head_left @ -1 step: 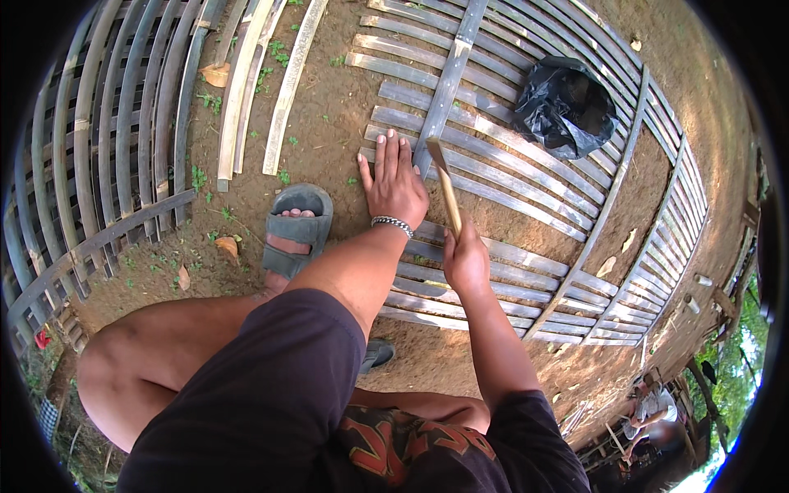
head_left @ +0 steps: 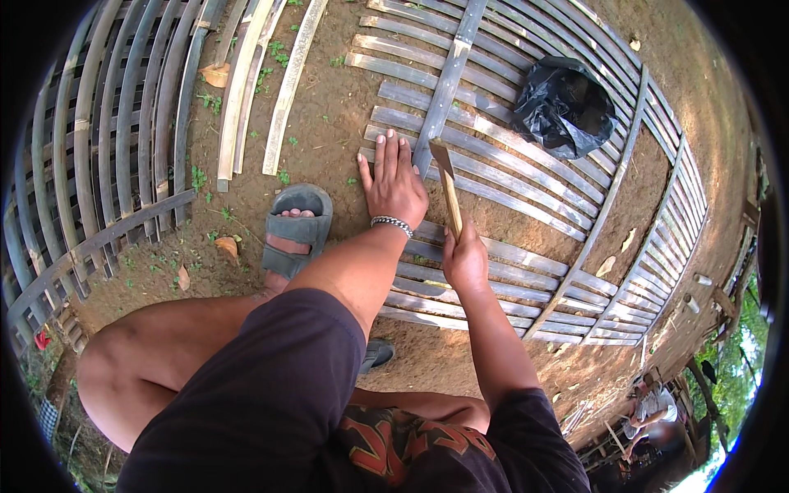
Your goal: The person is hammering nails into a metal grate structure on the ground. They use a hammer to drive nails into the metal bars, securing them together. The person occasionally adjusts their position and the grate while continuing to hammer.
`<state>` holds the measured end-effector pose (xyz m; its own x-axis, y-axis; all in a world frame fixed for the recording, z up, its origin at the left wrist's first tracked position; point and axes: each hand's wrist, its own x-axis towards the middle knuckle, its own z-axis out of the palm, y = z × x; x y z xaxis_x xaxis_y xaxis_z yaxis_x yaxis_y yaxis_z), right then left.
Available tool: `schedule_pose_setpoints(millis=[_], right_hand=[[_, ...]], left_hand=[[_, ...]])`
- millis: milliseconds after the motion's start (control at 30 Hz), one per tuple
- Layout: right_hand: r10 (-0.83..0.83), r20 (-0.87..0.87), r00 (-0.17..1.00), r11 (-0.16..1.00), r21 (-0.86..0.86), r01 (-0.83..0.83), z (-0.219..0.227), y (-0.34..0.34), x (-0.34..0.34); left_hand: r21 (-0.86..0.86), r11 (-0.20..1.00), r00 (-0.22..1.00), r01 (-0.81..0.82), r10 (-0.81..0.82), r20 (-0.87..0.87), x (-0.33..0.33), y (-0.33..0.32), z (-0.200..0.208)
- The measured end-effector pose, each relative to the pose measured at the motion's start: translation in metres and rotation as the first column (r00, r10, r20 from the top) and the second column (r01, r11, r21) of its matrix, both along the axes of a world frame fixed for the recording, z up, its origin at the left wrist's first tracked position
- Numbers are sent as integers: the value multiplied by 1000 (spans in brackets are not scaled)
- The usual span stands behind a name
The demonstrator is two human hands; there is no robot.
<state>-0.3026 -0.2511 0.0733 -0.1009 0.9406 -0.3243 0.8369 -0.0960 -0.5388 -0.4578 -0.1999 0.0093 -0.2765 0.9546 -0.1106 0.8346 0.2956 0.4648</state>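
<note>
My left hand (head_left: 394, 181), with a chain bracelet at the wrist, lies flat on the ends of the bamboo slats (head_left: 493, 154), fingers stretched out. It presses beside a lengthwise bamboo crosspiece (head_left: 445, 82) that runs over the slats. In my right hand (head_left: 466, 259) is a hammer (head_left: 451, 197), gripped low on its pale wooden handle. Its dark metal head is up near the lower end of the crosspiece, just right of my left fingers. Whether the head touches the bamboo I cannot tell. Any nail there is too small to make out.
A black plastic bag (head_left: 567, 107) sits open on the slats at the right. Loose bamboo strips (head_left: 289, 90) lie on the soil, left of my hands. Another slatted panel (head_left: 107, 123) stands farther left. My sandalled foot (head_left: 296, 234) is close by. A person (head_left: 653, 411) is far right.
The hammer's head has shifted very slightly and turned a little, showing more of its dark side. My left hand has stayed in place.
</note>
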Motion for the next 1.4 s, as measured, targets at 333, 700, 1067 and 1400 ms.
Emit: schedule_pose_setpoints(millis=[333, 700, 1067, 1400], right_hand=[[-56, -64, 996, 998, 37, 59, -8, -3, -5], [-2, 29, 1000, 985, -174, 7, -15, 4, 1], [38, 45, 998, 984, -178, -29, -11, -1, -2], [-675, -385, 630, 730, -225, 645, -30, -61, 32]], left_hand=[[29, 1000, 1000, -1, 1, 7, -3, -2, -3], [45, 999, 1000, -3, 2, 18, 0, -3, -4], [40, 999, 999, -2, 1, 36, -6, -5, -3], [56, 998, 1000, 9, -9, 0, -4, -4, -8]])
